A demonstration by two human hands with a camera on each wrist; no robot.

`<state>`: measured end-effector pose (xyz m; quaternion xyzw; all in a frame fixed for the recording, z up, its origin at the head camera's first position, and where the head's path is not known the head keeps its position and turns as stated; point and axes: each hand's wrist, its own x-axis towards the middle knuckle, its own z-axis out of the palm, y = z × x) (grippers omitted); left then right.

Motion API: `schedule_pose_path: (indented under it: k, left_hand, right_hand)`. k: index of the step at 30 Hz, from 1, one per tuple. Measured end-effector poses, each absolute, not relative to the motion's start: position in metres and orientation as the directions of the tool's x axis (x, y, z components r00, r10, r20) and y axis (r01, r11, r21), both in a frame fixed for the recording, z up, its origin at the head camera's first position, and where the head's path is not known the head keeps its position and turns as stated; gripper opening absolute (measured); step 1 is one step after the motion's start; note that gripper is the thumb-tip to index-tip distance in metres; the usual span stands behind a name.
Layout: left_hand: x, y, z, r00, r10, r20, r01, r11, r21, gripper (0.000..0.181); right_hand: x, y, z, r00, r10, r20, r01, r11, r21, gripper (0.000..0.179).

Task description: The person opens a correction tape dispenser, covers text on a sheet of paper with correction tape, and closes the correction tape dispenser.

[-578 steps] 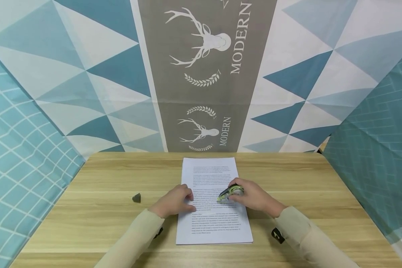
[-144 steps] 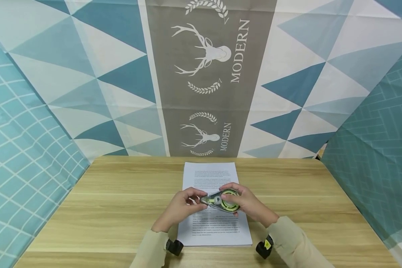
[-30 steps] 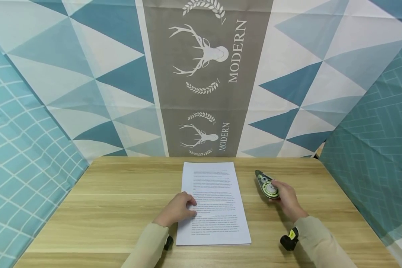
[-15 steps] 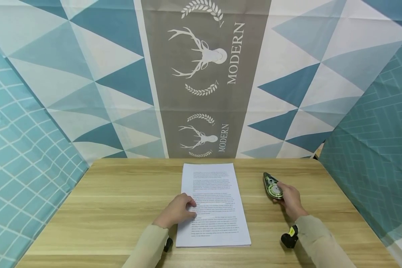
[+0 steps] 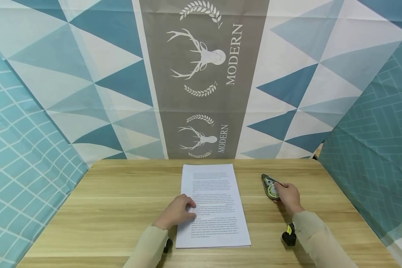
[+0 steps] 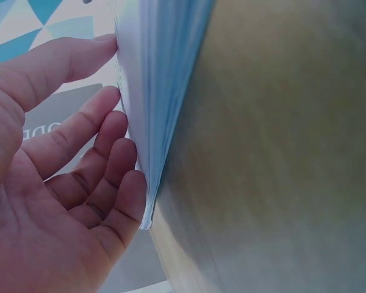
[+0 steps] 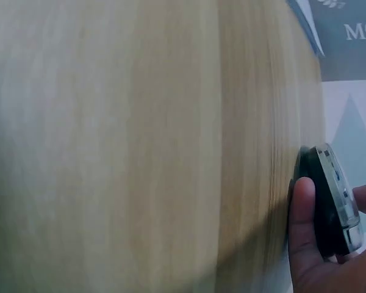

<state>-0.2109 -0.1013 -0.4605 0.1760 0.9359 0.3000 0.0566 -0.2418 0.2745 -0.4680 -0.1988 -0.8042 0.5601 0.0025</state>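
Note:
A stack of printed paper [image 5: 214, 230] lies on the wooden table in the head view. My left hand [image 5: 175, 211] rests its fingertips on the stack's left side. Its fingers are loosely bent and hold nothing; in the left wrist view the left hand [image 6: 61, 159] touches the top sheet beside the layered paper edge [image 6: 161, 104]. To the right of the stack, my right hand [image 5: 289, 197] pinches a green and black correction tape [image 5: 270, 188], its narrow end pointing away. In the right wrist view, thumb and fingers flank the correction tape [image 7: 332, 201], low over or touching the tabletop; which, I cannot tell.
The wooden table [image 5: 114, 208] extends on both sides of the paper. A patterned cloth backdrop [image 5: 201, 93] stands behind its far edge. Black wrist cameras, such as the right one [image 5: 289, 235], are worn under the sleeves.
The right hand has carried the correction tape from over the paper to its right. The left hand let go of the tape's narrow end. A small dark piece has gone from the left tabletop.

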Motion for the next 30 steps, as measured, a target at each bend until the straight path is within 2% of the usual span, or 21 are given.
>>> schedule_pose_path:
  k: [5,12,30]
  left_hand:
    - [-0.211,-0.1014,-0.4598,-0.931,0.364,-0.001,0.295,0.756,0.585,0.021]
    - [-0.2113,-0.1014,-0.4602,-0.932,0.362,0.008,0.299,0.758,0.58,0.02]
    - [-0.2091,-0.1011,-0.4588,-0.931,0.365,0.007,0.302,0.759,0.577,0.02]
  right_hand:
    - [-0.2398,0.2738,-0.462,-0.914,0.346,-0.21,0.344,0.39,-0.854,0.058]
    - [-0.2352,0.2776,-0.4603,-0.931,0.335,-0.147,0.332,0.606,-0.723,0.06]
    - [-0.2345,0.2795,-0.461,-0.929,0.327,-0.173,0.352,0.635,-0.687,0.06]
